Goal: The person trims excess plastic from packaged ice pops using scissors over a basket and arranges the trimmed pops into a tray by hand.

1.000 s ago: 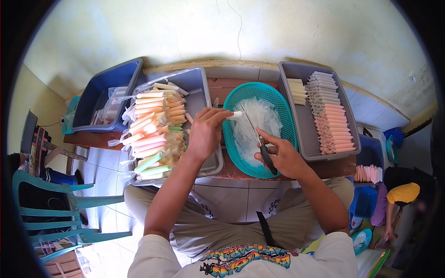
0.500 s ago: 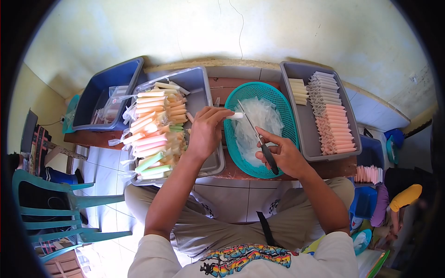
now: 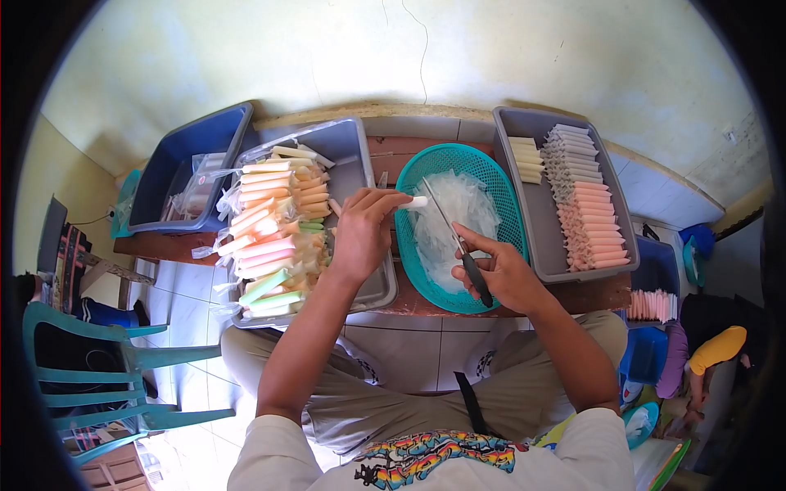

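Note:
My left hand [image 3: 366,229] pinches a small white tube [image 3: 416,202] over the left side of a teal basket [image 3: 514,214]. Clear plastic scraps [image 3: 454,225] lie in that basket. Scissors [image 3: 473,274] with black handles are gripped in my right hand [image 3: 494,268], their blades pointing up and left, close to the tube's end. Left of the basket, a gray tray [image 3: 350,147] holds a pile of orange, pink, green and cream filled plastic tubes [image 3: 266,225]. The gray tray on the right [image 3: 524,123] contains neat rows of trimmed cream, white and pink tubes [image 3: 596,219].
A blue bin [image 3: 184,164] with plastic packs is at the far left, above a teal chair [image 3: 90,376]. At the right are a blue bin with pink tubes [image 3: 651,306] and another person [image 3: 714,352] bending. All the trays rest on a brown table [image 3: 401,304].
Both hands stay almost in place, still holding the tube and the scissors. The other person at the right has shifted slightly.

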Demonstrator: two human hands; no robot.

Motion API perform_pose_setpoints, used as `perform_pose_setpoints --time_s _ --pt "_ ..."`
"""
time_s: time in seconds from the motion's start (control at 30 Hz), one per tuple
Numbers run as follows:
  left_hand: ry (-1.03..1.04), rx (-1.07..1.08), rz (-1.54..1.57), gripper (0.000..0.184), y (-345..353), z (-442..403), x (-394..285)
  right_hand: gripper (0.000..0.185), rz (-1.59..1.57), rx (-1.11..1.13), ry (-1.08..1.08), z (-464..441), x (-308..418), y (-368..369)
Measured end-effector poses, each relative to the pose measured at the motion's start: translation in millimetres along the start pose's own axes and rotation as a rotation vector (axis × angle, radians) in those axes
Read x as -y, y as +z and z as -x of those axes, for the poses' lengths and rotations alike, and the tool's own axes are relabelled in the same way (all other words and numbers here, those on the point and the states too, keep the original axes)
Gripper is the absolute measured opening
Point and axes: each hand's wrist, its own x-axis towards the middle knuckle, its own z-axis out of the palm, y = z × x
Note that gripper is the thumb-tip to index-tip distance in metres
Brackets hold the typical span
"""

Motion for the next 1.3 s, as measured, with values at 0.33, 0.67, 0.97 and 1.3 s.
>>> perform_pose_setpoints --time_s 0.33,0.67,0.97,1.3 --pt "-0.043 -0.010 0.002 0.031 1.1 1.1 0.4 0.078 0.002 -0.018 0.055 -2.4 0.2 -2.6" --pt "0.022 -0.017 0.007 0.027 0.8 -1.3 -0.5 0.085 0.817 -0.224 -0.120 -25.8 -29.4 0.8" --pt "0.054 -0.016 0.021 0.026 1.5 0.2 0.6 0.081 0.978 -0.310 -0.139 -56.9 -55.9 10.1" --pt "0.046 -0.012 0.012 0.027 1.9 -0.1 -3.1 0.090 1.219 -0.279 -0.017 -63.6 -57.1 10.9"
